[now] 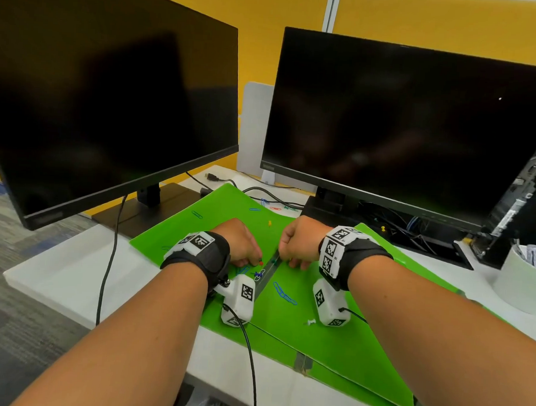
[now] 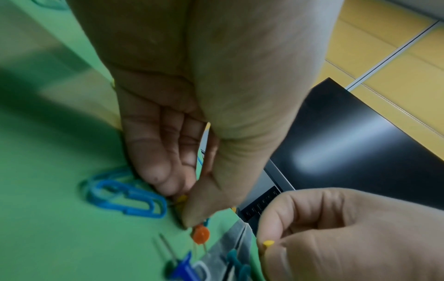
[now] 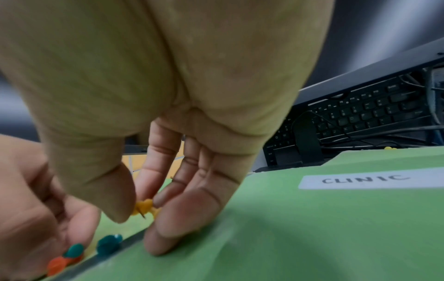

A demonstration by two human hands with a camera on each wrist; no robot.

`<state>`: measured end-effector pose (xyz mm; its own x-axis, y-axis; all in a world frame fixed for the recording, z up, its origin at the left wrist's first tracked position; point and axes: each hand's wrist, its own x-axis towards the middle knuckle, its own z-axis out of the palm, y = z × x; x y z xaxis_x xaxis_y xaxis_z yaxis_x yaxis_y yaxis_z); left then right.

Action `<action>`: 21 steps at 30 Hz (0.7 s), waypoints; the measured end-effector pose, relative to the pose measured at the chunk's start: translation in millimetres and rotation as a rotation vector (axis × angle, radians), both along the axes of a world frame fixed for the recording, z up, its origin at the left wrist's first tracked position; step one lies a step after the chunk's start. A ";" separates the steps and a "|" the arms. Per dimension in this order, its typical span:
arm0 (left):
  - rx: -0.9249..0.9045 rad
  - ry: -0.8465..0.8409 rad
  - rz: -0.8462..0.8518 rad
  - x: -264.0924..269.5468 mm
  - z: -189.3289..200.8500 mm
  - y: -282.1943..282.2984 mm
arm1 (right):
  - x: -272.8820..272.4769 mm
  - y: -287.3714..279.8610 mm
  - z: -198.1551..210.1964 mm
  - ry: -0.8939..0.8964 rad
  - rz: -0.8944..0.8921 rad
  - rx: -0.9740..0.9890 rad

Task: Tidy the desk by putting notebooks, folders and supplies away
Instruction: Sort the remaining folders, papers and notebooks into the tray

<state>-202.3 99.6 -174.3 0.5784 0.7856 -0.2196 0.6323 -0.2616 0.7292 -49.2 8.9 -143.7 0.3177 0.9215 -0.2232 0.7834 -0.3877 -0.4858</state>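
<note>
Here, nearest me, a white pushpin (image 1: 311, 322) and linked blue paper clips (image 1: 283, 293) lie loose on the open green folder (image 1: 330, 345). Just beyond them, my left hand (image 1: 242, 242) curls down, thumb and fingertips pinching a yellow pushpin (image 2: 182, 198) beside an orange pushpin (image 2: 201, 234). My right hand (image 1: 300, 240), close alongside at the folder's crease, pinches another yellow pin (image 3: 143, 206), little finger pressed to the folder. Farther back stand two dark monitors (image 1: 404, 123).
</note>
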 end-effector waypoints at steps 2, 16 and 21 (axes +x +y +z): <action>0.005 0.013 -0.010 -0.1 0.6 -0.9 | -4.4 -0.4 2.2 -0.011 0.026 -0.002; 0.028 0.045 -0.070 -0.3 3.5 -2.2 | -29.1 5.4 -2.2 -0.284 0.154 -0.069; 0.048 0.062 -0.076 0.9 3.9 -3.3 | -29.6 5.4 -3.1 -0.273 0.152 -0.077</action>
